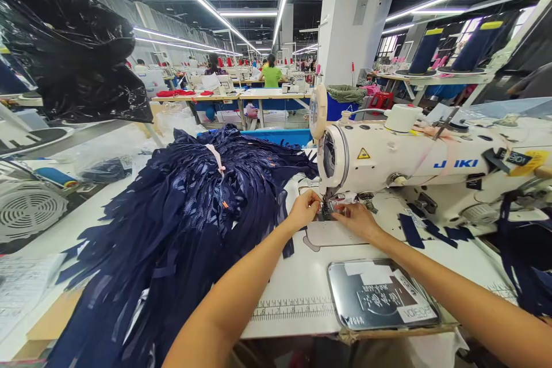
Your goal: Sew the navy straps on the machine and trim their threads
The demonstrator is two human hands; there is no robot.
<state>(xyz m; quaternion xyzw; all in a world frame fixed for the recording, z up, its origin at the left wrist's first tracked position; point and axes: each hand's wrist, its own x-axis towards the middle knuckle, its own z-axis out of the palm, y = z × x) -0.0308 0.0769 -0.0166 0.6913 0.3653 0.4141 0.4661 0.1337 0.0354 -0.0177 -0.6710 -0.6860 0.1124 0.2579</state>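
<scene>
At the needle end of a white sewing machine [401, 152], both of my hands work close together. My left hand [304, 210] is just left of the presser foot [326, 207], fingers curled in a pinch. Whatever it may hold is too small to make out. My right hand [357, 220] is on the other side, thumb and fingertips drawn together beside the foot; its contents are hidden too. A large bundle of navy fabric strips [207, 201], tied with a pale band [216, 158], spreads over the table left of the machine.
A metal tin lid [382, 293] with labels lies near the table's front edge, beside a printed ruler [295, 308]. Navy scraps [411, 231] lie under the machine arm. A black plastic bag [73, 40] hangs at upper left. Another person [271, 73] sits farther back.
</scene>
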